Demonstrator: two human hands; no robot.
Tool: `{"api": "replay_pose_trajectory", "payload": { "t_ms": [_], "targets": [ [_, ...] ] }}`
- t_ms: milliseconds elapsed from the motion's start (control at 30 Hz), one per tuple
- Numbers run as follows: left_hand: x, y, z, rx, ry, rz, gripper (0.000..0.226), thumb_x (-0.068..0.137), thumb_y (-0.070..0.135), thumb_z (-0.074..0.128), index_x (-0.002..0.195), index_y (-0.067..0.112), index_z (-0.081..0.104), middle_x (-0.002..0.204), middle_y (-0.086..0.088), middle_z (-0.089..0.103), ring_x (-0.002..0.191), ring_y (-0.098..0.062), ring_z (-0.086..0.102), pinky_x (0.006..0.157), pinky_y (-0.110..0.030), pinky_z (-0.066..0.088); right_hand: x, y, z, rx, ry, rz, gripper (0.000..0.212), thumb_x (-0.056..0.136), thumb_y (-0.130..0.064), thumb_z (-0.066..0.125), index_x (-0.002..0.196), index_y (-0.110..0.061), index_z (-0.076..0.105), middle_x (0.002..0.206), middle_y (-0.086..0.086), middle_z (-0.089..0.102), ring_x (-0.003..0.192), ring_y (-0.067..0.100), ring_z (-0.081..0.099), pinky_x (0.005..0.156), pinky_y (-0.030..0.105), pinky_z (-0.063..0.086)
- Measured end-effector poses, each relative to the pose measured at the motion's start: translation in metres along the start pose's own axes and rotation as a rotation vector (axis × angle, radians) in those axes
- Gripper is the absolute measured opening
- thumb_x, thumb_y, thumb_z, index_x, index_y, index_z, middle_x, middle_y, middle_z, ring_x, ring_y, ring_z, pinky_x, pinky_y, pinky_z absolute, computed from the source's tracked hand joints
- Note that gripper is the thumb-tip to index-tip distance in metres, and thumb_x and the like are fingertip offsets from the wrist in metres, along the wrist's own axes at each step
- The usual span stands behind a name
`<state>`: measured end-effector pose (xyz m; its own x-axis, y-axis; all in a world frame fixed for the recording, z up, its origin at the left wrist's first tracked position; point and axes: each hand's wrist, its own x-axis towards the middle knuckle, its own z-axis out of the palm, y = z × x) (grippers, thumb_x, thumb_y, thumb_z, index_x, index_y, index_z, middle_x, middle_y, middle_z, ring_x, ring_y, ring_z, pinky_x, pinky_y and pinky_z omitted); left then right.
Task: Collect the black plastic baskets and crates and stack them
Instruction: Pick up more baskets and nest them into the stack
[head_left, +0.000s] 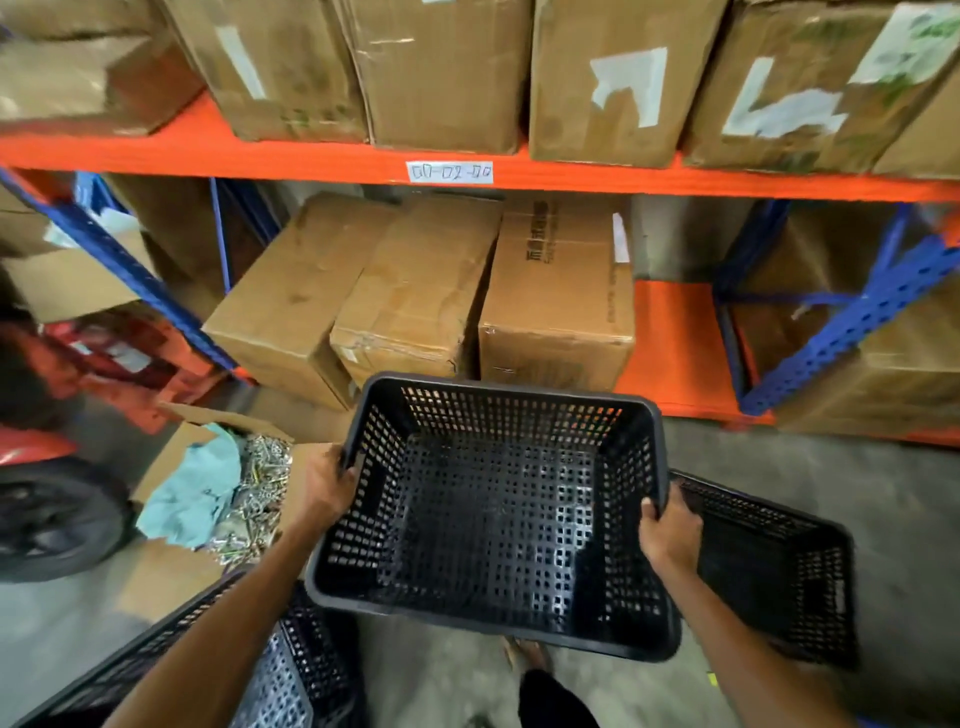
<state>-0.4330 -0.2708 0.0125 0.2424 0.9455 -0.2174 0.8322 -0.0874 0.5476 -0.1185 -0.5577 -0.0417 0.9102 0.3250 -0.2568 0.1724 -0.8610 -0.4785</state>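
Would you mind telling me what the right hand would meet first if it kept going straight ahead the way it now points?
The right hand grips the held basket's right rim, pointing up and forward. Carried on with the basket, it would probably first meet the cardboard box on the lower shelf, though depth is unclear.

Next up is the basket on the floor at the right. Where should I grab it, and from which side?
Probably by the rim of its two short ends, coming from above. That basket sits upright and open-topped on the floor, and its rolled rim gives a lip to hook fingers under, as the left hand and right hand do on the held basket.
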Motion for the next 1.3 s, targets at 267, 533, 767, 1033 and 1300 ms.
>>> {"api": "replay_pose_trajectory", "payload": {
  "t_ms": [267, 533, 767, 1033, 1300],
  "targets": [
    [0.041, -0.004, 0.025, 0.022, -0.046, -0.041, 0.025, 0.091, 0.002, 0.052, 0.113, -0.006, 0.060, 0.095, -0.021, 0.069, 0.063, -0.020, 0.052, 0.040, -0.011, 0.039, 0.029, -0.018, 0.033, -0.078, -0.020, 0.022, 0.042, 0.097, -0.018, 0.049, 0.135, -0.002, 0.046, 0.100, 0.032, 0.068, 0.091, 0.047, 0.065, 0.077, 0.048, 0.052],
    [0.061, -0.040, 0.064, 0.098, -0.115, -0.111, 0.027, 0.090, 0.001, 0.051, 0.117, 0.000, 0.058, 0.090, -0.010, 0.067, 0.070, -0.020, 0.057, 0.059, -0.025, 0.043, 0.037, -0.002, 0.055, -0.110, -0.033, 0.050, 0.032, 0.094, -0.017, 0.055, 0.120, 0.000, 0.053, 0.098, 0.032, 0.068, 0.088, 0.047, 0.066, 0.075, 0.047, 0.053],
    [0.076, -0.051, 0.073, 0.032, -0.162, -0.101, 0.032, 0.093, 0.009, 0.054, 0.126, 0.007, 0.054, 0.101, -0.004, 0.069, 0.064, -0.005, 0.059, 0.050, -0.010, 0.042, 0.042, -0.001, 0.060, -0.111, -0.034, 0.081, 0.034, 0.095, -0.021, 0.052, 0.123, -0.001, 0.050, 0.095, 0.032, 0.068, 0.088, 0.048, 0.065, 0.074, 0.050, 0.053],
    [0.085, -0.060, 0.073, -0.020, -0.145, -0.095, 0.039, 0.094, 0.008, 0.052, 0.133, 0.007, 0.050, 0.110, -0.010, 0.069, 0.065, 0.000, 0.058, 0.048, -0.010, 0.042, 0.045, -0.014, 0.060, -0.098, -0.025, 0.023, 0.027, 0.096, -0.021, 0.052, 0.118, -0.005, 0.050, 0.094, 0.028, 0.069, 0.084, 0.045, 0.067, 0.070, 0.047, 0.055],
    [0.083, -0.063, 0.079, 0.001, -0.111, -0.114, 0.040, 0.096, 0.012, 0.050, 0.135, 0.005, 0.049, 0.096, -0.007, 0.069, 0.060, -0.006, 0.058, 0.039, -0.010, 0.044, 0.048, -0.016, 0.063, -0.135, -0.048, 0.026, 0.035, 0.097, -0.021, 0.050, 0.128, -0.004, 0.046, 0.095, 0.030, 0.068, 0.085, 0.045, 0.066, 0.069, 0.050, 0.055]
  ]
}}
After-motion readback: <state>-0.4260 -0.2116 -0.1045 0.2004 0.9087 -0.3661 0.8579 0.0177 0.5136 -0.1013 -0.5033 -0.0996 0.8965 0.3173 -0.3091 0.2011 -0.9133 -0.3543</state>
